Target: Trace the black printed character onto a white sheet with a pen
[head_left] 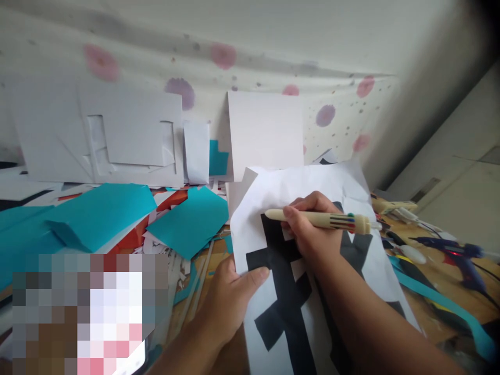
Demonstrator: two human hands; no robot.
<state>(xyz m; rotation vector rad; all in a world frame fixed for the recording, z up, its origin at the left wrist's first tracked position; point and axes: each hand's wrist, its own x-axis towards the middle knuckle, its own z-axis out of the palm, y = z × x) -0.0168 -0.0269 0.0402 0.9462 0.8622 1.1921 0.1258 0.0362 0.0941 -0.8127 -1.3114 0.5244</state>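
A large white sheet [265, 195] with black angular shapes [283, 291] on it is tilted up in front of me. My left hand [230, 291] grips the sheet's left edge, its thumb lying on the front and its other fingers hidden behind. Between the thumb and fingers of my right hand [312, 229] is a thick cream multicolour pen [324, 220]. The pen lies nearly level, its tapered end at the upper corner of a black shape. Whether the tip touches the sheet I cannot tell.
Teal paper pieces [191, 221] and scraps cover the left side. White boards [265, 130] lean against a flowered cloth [326, 115] at the back. To the right lie a dark blue glue gun [461, 258] with a red light and a teal strip [437, 297]. The lower left is pixelated.
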